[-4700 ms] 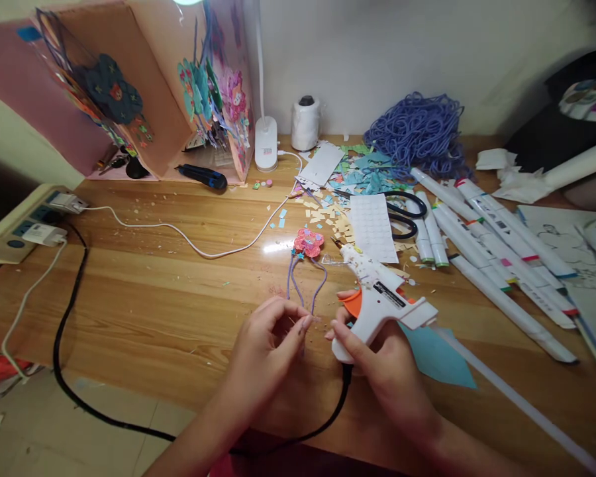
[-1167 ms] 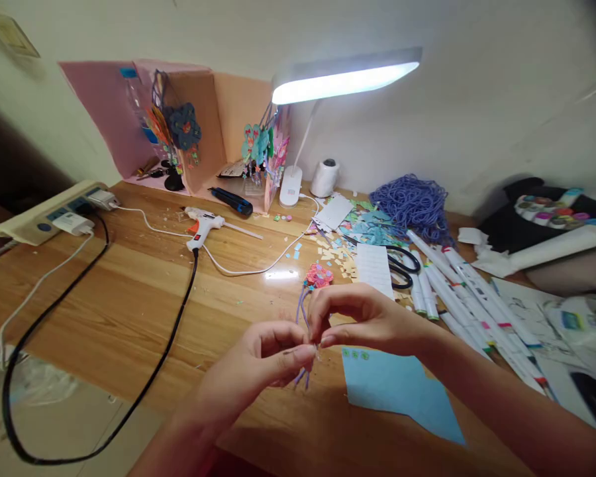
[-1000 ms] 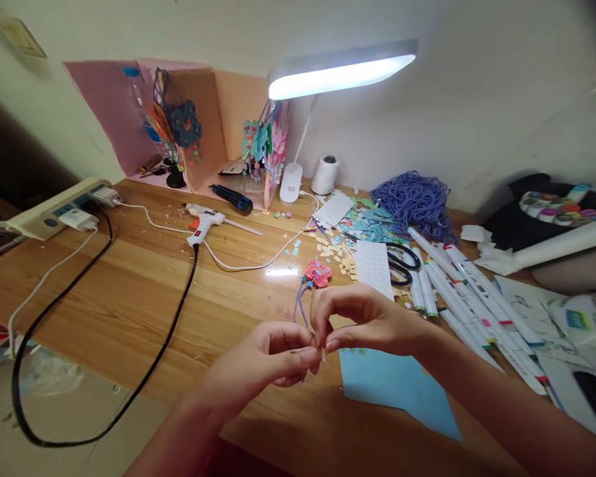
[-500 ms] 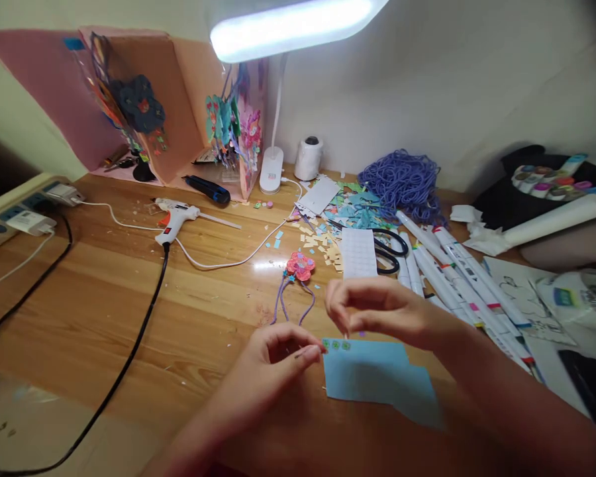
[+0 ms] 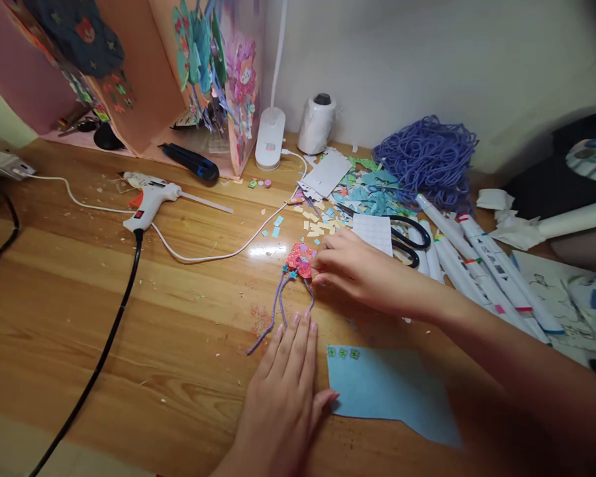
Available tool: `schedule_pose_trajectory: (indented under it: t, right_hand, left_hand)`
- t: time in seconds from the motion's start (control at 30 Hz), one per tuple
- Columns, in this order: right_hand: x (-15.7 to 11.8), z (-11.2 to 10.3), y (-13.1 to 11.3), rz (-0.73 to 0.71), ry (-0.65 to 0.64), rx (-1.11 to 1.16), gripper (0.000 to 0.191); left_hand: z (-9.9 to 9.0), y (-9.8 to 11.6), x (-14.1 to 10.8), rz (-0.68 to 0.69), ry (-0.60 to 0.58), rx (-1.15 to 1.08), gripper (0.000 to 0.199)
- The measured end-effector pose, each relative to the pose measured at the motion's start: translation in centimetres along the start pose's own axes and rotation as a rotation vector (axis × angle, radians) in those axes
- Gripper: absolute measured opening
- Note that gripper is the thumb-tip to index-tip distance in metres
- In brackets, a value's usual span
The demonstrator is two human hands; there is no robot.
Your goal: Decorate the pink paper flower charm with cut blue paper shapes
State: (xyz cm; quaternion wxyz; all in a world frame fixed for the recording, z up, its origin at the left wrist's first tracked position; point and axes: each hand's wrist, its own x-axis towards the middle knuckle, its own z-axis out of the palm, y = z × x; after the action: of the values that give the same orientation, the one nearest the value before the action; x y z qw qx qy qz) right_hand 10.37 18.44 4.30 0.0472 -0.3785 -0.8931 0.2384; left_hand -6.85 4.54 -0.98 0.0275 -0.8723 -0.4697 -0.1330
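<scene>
A red-pink paper flower point(image 5: 300, 259) lies on the wooden table with small blue stars and purple cords point(image 5: 276, 301) trailing from it. My right hand point(image 5: 350, 268) is at the flower's right edge, fingertips pressed together; what they hold, if anything, is hidden. Flat on the table, my left hand point(image 5: 291, 374) has its fingers stretched out over the lower end of a cord. Just right of my left thumb is a light blue sheet point(image 5: 377, 384) with three small green flower pieces along its top left edge.
White glue gun point(image 5: 151, 202) with a black cable at left, near a cutter point(image 5: 191, 162). Behind are paper scraps point(image 5: 365, 192), purple yarn point(image 5: 427, 156) and a wrapped white spool point(image 5: 316, 124). Black-handled scissors point(image 5: 411, 235) and white markers point(image 5: 496, 265) lie at right.
My right hand has moved up and left to the flower. My left hand has flattened onto the table over the cord. The view has shifted closer and downward, leaving the lamp head out of sight.
</scene>
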Motion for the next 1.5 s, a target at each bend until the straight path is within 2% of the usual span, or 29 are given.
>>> schedule_pose_trajectory:
  t: [0.23,0.87,1.13,1.33,1.5]
  right_hand:
    - [1.2,0.3,-0.4,0.016,-0.046,-0.125,0.018]
    - [1.8,0.6,-0.8,0.026,-0.070,-0.197,0.020]
    - [1.9,1.1,-0.4,0.018,-0.006,-0.210,0.017]
    - [1.8,1.1,-1.0,0.033,-0.001,-0.217,0.013]
    - [1.6,1.0,-1.3,0.033,0.080,-0.169,0.007]
  left_hand:
    - [0.4,0.8,-1.0,-0.068,0.011,-0.027,0.052]
    - [0.5,0.8,-1.4,-0.094,0.016,-0.078,0.049]
    - [0.4,0.8,-1.3,-0.085,0.003,-0.074,0.049]
    - [0.4,0.8,-1.3,-0.092,0.008,-0.077,0.049]
    - [0.6,0.9,-1.4,-0.105,0.005,-0.081,0.046]
